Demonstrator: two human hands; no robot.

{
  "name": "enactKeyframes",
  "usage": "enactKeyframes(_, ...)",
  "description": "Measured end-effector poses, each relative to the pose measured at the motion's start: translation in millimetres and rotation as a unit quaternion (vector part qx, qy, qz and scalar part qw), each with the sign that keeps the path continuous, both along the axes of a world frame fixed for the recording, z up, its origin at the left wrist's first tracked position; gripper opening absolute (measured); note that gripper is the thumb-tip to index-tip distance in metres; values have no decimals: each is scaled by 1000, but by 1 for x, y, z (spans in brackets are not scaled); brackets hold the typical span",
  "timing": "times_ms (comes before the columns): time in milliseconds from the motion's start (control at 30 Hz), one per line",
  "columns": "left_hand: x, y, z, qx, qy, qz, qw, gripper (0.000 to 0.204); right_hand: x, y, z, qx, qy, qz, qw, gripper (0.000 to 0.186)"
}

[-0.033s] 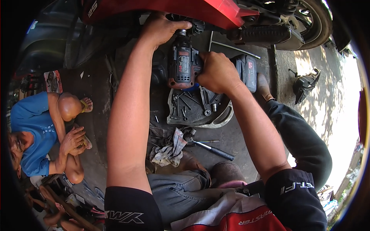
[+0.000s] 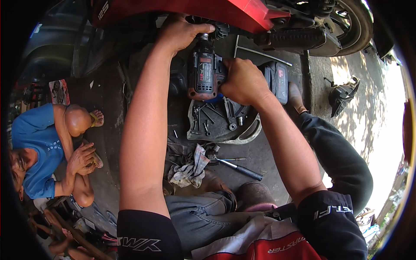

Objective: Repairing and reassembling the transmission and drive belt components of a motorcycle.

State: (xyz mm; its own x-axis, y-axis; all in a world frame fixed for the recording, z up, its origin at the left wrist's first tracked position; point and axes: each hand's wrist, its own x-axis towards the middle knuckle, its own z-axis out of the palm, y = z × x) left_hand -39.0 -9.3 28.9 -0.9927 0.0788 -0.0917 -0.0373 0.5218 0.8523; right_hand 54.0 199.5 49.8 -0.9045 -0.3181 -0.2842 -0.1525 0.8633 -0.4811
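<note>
My right hand [image 2: 246, 81] is closed around the grip of a cordless impact wrench [image 2: 203, 76], whose battery pack [image 2: 276, 82] sticks out on the right. The wrench's socket [image 2: 203, 36] points away from me, up to a dark finned engine part [image 2: 222, 31] under the red body panel [image 2: 208, 13] of a motorcycle. Beside the socket, my left hand [image 2: 180, 34] is curled at the engine, its thumb stretched across just above the socket. The panel and engine hide its other fingers, so what they grip cannot be made out.
Below the wrench lies a dark tray-like cover [image 2: 221, 132] with loose bolts [image 2: 208, 117] and metal parts. Nearer me are a crumpled rag [image 2: 190, 169] and a black-handled tool [image 2: 240, 169]. A person in blue [image 2: 39, 143] squats at left. A black part [image 2: 343, 96] lies at right.
</note>
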Motion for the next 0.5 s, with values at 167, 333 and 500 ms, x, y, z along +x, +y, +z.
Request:
enactKeyframes(167, -5, -1, -7, 11, 11, -2, 1000, 52, 0, 1, -4, -12, 7, -1, 1000, 38)
enactKeyframes(333, -1, 4, -3, -11, 106, 11, 994, 62, 3, -1, -1, -22, 27, -16, 999, 39)
enactKeyframes(500, -5, 1, -7, -42, 54, 1, 998, 54, 3, -2, 2, -13, 15, -12, 1000, 41)
